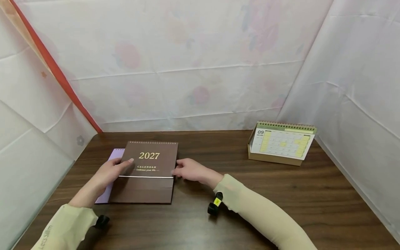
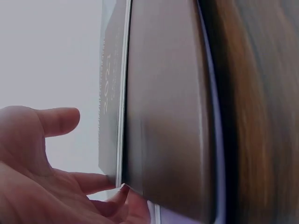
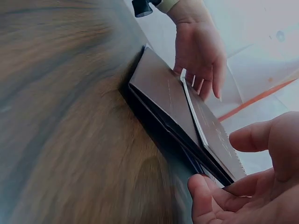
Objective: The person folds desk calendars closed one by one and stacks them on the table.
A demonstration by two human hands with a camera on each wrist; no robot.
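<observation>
A brown desk calendar (image 1: 150, 159) marked 2027 in gold lies flat-looking at the left of the table, overlapping a lilac calendar (image 1: 104, 194) beneath it. My left hand (image 1: 109, 172) is at its left edge; in the left wrist view its fingers (image 2: 93, 183) touch the edge while the thumb is raised off the cover. At the right edge is my right hand (image 1: 190, 170). In the right wrist view its fingertips (image 3: 200, 189) lie along that edge, with the thumb apart from the cover. White page edges show at the cover's lower border.
A standing desk calendar (image 1: 282, 143) with a green top and a yellow-marked page 09 is at the back right of the dark wood table (image 1: 218, 149). White patterned cloth (image 1: 175, 86) hangs behind and on both sides. Black wrist cameras (image 1: 215, 204) sit at both cuffs.
</observation>
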